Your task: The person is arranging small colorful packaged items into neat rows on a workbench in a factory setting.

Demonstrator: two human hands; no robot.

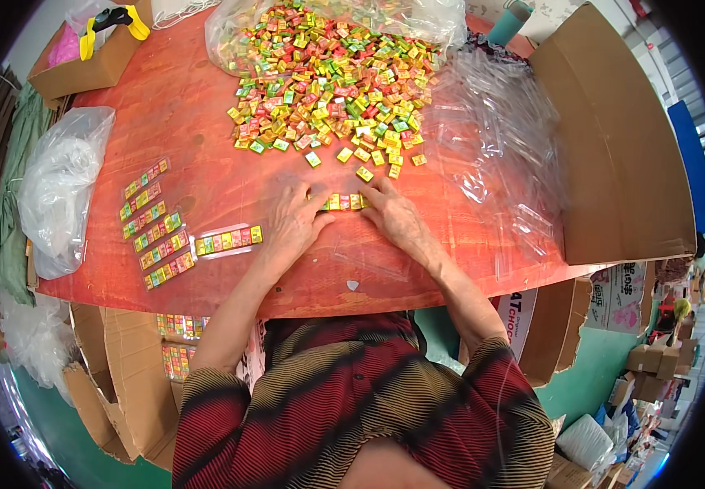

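Observation:
A short row of small yellow, red and green boxes (342, 201) lies on the red table in front of me. My left hand (295, 220) has its fingers and thumb at the row's left end, partly covering it. At the right end, the fingertips of my right hand (391, 213) press in, so the row is held between both hands. Just beyond is a big loose heap of the same small boxes (328, 106). To the left, a filled row in a clear tray (230, 240) lies beside a stack of several similar filled rows (156, 226).
Clear plastic trays (487, 130) are piled at the right, before a tall cardboard box (613, 138). Plastic bags (67, 187) sit on the left edge. An open carton (136, 359) with filled packs stands below the table's left front. A small box (83, 69) stands far left.

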